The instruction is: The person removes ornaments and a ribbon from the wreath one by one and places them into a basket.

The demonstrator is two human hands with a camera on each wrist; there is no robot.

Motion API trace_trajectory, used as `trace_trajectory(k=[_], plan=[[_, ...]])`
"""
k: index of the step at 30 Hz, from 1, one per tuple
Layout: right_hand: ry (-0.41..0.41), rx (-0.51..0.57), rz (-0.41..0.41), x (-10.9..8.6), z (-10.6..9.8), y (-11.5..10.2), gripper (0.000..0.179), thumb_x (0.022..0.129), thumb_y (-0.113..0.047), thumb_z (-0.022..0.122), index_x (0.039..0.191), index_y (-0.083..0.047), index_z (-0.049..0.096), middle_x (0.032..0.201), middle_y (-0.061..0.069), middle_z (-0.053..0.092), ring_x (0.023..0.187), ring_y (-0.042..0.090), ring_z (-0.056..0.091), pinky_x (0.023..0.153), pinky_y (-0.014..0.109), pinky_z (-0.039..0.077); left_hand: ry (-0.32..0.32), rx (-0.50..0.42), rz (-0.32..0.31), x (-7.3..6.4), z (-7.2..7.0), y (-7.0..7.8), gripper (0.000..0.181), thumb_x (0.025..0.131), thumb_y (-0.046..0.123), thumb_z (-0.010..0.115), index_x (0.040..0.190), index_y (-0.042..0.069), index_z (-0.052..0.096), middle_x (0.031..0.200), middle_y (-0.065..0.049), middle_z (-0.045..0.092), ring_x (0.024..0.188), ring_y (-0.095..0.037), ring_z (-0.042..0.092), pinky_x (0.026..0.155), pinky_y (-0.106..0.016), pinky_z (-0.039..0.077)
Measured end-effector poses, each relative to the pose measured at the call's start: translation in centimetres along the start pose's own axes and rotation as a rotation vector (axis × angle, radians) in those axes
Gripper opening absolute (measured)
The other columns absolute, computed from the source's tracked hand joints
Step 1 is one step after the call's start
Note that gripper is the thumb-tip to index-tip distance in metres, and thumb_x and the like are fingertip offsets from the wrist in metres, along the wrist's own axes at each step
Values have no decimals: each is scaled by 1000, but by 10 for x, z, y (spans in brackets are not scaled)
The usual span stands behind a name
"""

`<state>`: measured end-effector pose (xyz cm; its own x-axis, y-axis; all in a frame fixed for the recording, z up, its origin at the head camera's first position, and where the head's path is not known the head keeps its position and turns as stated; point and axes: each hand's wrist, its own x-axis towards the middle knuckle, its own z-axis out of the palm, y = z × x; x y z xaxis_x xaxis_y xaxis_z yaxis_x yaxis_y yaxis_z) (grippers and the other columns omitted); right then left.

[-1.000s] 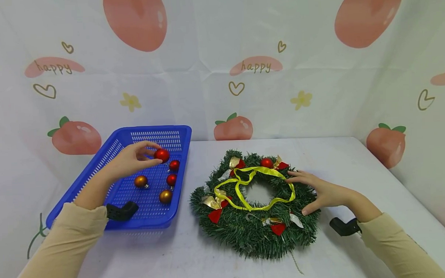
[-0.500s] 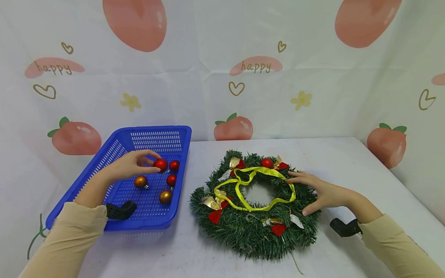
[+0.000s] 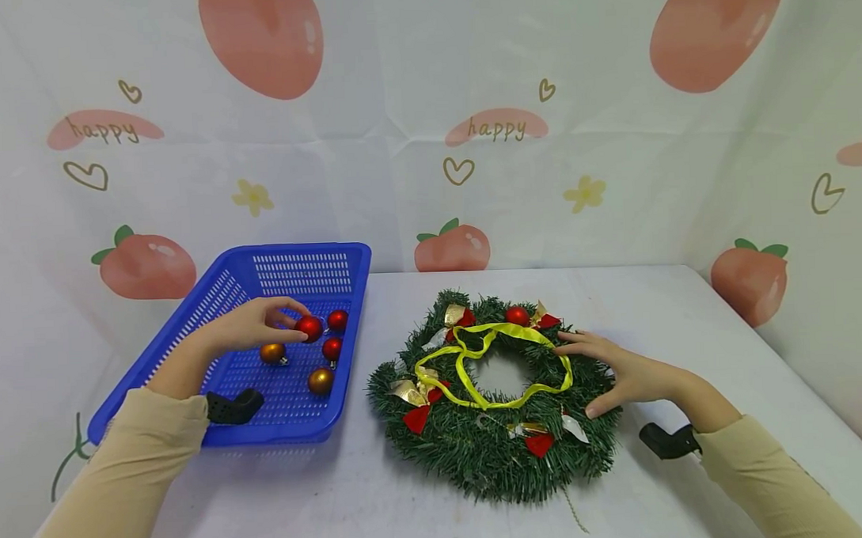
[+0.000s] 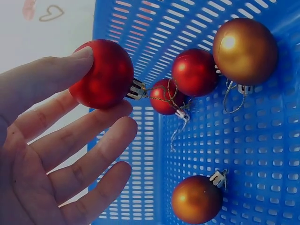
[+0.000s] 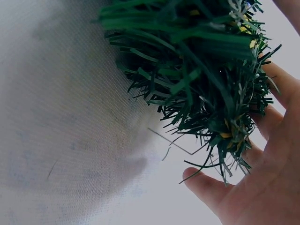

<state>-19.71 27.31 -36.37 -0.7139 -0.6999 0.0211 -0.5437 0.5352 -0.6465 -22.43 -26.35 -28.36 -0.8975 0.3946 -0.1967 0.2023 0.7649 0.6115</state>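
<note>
Holding a red Christmas ball [image 3: 309,329] between thumb and index finger over a blue plastic basket [image 3: 298,247], a person's left hand [image 3: 251,323] has a green tinsel wreath [image 3: 494,445] lying to its right and a little nearer, past the basket's right wall. The wreath sits flat on the white tabletop [image 3: 646,293], between the two hands. The right hand [image 3: 627,373] is much the closer to it, resting at its right edge with fingers spread and thumb held apart. With a round ball, the axis that matters appears to be that of its metal cap [image 4: 137,89], turned rightward, away from the palm. The left wrist view shows what the head view barely does: the cap, and three lower fingers fanned loosely below the ball. It also shows two red balls [image 4: 195,72] and two gold balls [image 4: 245,51] in the basket. The head view alone takes in the wreath's yellow ribbon [image 3: 507,327], gathered around its open center. On the far right, fingers disappear into the tinsel in the right wrist view; how firmly they press cannot be told.
</note>
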Motion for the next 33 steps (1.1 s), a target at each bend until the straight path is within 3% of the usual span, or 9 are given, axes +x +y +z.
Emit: trace_trajectory(k=[3, 5, 9, 15, 17, 20, 24, 28, 33], plan=[[3, -2, -9, 0, 1, 1, 81, 72, -23, 80, 141, -16, 38, 153, 22, 18, 137, -14, -3, 92, 80, 17, -16, 3, -2, 0, 0, 0, 44, 89, 32, 63, 122, 4, 53, 121, -25, 59, 111, -39, 57, 90, -50, 51], [3, -2, -10, 0, 1, 1, 82, 72, -23, 80, 142, -16, 38, 153, 21, 18, 131, -22, -4, 92, 80, 17, -28, 10, -1, 0, 0, 0, 45, 89, 32, 62, 122, 4, 53, 121, -25, 59, 110, -39, 57, 90, -51, 51], [1, -1, -5, 0, 1, 2, 82, 72, -23, 79, 142, -16, 37, 153, 21, 18, 143, 0, -1, 92, 80, 17, -48, 30, -9, 0, 1, 0, 44, 89, 32, 62, 123, 5, 54, 121, -25, 59, 110, -38, 58, 89, -51, 51], [0, 2, -1, 1, 1, 1, 81, 72, -23, 80, 142, -17, 38, 153, 24, 18, 145, 5, -3, 93, 80, 14, -93, 50, -13, 0, 1, 0, 45, 90, 30, 61, 124, 3, 53, 118, -25, 61, 105, -34, 61, 89, -52, 51], [0, 1, 3, 1, 1, 1, 81, 72, -23, 80, 142, -17, 38, 152, 24, 18, 147, 22, -1, 93, 80, 15, -100, 54, -5, 0, 1, 0, 47, 90, 31, 61, 125, 1, 52, 118, -24, 62, 106, -34, 62, 90, -51, 50], [-1, -1, 4, 1, 1, 0, 81, 72, -23, 80, 142, -16, 38, 152, 25, 18, 141, 47, 2, 93, 80, 15, -80, 59, 9, 0, 2, 1, 48, 90, 31, 61, 125, 0, 51, 120, -23, 61, 109, -35, 60, 90, -49, 51], [-6, 1, -3, 1, 0, 0, 81, 72, -22, 80, 141, -14, 38, 151, 27, 18, 135, 57, 4, 92, 80, 15, -17, 60, 46, 0, 1, 6, 45, 91, 29, 60, 124, 0, 52, 118, -22, 62, 108, -35, 59, 89, -47, 52], [-9, 3, -6, 1, 0, 0, 81, 72, -22, 80, 141, -14, 38, 151, 26, 18, 134, 58, 4, 92, 80, 15, 68, 77, 86, -1, 1, 18, 40, 92, 28, 59, 122, 2, 55, 115, -18, 64, 107, -33, 60, 90, -48, 51], [-4, 4, 6, 0, 1, 1, 81, 72, -23, 80, 142, -16, 38, 152, 24, 18, 144, 41, 0, 92, 80, 15, 120, 78, 156, -2, 4, 46, 36, 92, 29, 59, 121, 8, 58, 113, -14, 66, 105, -31, 63, 91, -50, 50]])
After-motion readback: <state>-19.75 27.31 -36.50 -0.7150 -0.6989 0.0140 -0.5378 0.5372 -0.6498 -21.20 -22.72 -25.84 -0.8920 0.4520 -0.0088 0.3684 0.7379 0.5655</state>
